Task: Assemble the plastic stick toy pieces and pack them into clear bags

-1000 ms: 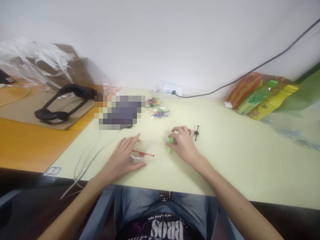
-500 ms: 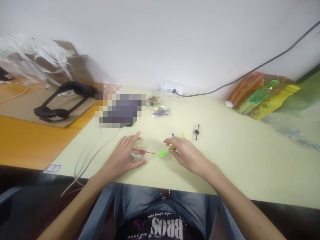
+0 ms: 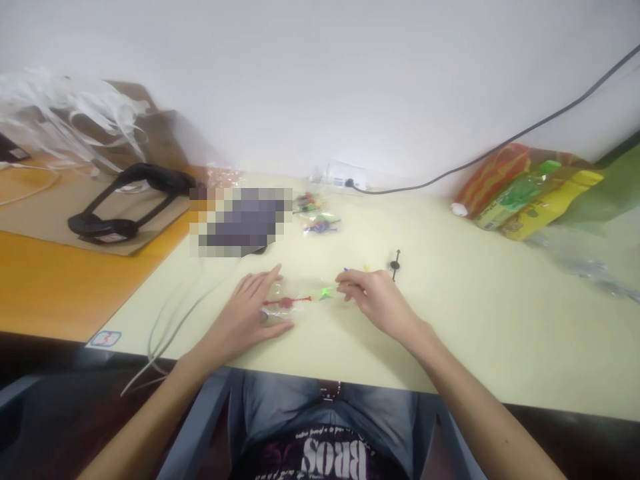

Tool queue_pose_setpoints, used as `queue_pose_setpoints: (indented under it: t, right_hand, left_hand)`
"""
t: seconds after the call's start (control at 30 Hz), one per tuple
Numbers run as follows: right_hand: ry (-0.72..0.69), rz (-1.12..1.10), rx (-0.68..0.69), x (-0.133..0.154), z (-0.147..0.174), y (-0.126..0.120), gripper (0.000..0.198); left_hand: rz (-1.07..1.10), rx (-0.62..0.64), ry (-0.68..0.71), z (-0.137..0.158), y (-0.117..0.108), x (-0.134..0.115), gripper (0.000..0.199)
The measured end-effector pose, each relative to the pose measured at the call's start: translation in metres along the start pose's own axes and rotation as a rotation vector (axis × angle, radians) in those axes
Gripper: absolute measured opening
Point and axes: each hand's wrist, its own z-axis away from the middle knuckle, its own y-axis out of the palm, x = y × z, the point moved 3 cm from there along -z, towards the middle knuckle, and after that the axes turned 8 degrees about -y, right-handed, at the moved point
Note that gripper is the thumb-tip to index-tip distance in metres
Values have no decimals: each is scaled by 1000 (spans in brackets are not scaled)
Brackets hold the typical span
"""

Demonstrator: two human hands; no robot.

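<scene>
My left hand rests on the table with its fingers spread, at the edge of a clear plastic bag. A red arrow-shaped spinner lies between thumb and forefinger, on or in that bag; I cannot tell which. My right hand pinches one end of a bright green arrow spinner, which is slightly blurred. Just behind the right fingers show a blue tip and a yellow tip, mostly hidden. A black arrow spinner lies to the right of them.
Small bags of coloured spinners lie farther back, beside a pixelated dark object. Snack packaging and a green bottle stand at right. A black frame-like device sits on cardboard at left. White cables hang over the front edge.
My right hand has lifted slightly up and to the right, and the green spinner has moved a little away from me with it. My left hand stays in place.
</scene>
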Motion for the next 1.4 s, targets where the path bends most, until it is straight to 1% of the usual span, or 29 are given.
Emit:
queue_pose_setpoints:
  t: [0.1, 0.27, 0.47, 0.6, 0.67, 0.73, 0.8, 0.83, 0.87, 0.9, 0.93, 1.0, 1.1, 1.2, 1.27, 1.33, 1.4]
  right_hand:
    - [21, -10, -74, -3, -4, 12, 20]
    - [-83, 51, -111, 1, -15, 39, 9]
    - [-85, 58, -82, 15, -16, 58, 8]
    - [-110, 64, 7, 20, -17, 65, 10]
    - [-132, 53, 21, 20, -16, 62, 13]
    - [-148, 28, -40, 16, -11, 49, 15]
    - [-133, 40, -186, 9, -3, 28, 16]
    - [-107, 85, -269, 4, 2, 16, 18]
    - [-71, 167, -350, -1, 7, 4, 20]
    - [-34, 276, -400, -6, 12, -6, 21]
    - [-12, 383, -405, -11, 16, -13, 21]
    - [-5, 547, -326, -21, 20, -18, 22]
    - [-11, 641, -184, -33, 18, -7, 20]
    - [-1, 601, -143, -38, 11, 8, 12]
    - [8, 515, -178, -34, 7, 10, 12]
    - [1, 351, -227, -26, 6, 4, 16]
    - [-10, 124, -226, -15, 7, -8, 22]
  left_hand:
    - [5, -7, 2, -1, -1, 0, 102]
    - [-3, -20, 12, 0, -1, 0, 102]
    - [-21, -12, 10, 0, 0, 0, 101]
    - [-32, -11, 15, 0, 1, 0, 102]
    - [-33, -15, 14, 0, 1, 0, 103]
    - [-32, -12, 6, 1, 1, 0, 104]
    - [-30, -2, -4, 1, 1, 0, 105]
    - [-28, 4, -6, 2, 1, 0, 105]
    - [-23, 7, -8, 2, 1, 0, 105]
    - [-19, 8, -9, 2, 1, -1, 105]
    - [-14, 6, -9, 2, 1, 0, 105]
    - [-7, -1, -9, 2, 1, 0, 105]
    - [-8, -6, -12, 2, 2, 1, 105]
    - [-3, -3, -17, 2, 1, 2, 105]
    - [10, -4, -20, 3, 1, 2, 105]
    - [20, -3, -23, 4, 0, 2, 106]
    - [22, 2, -32, 4, 0, 2, 107]
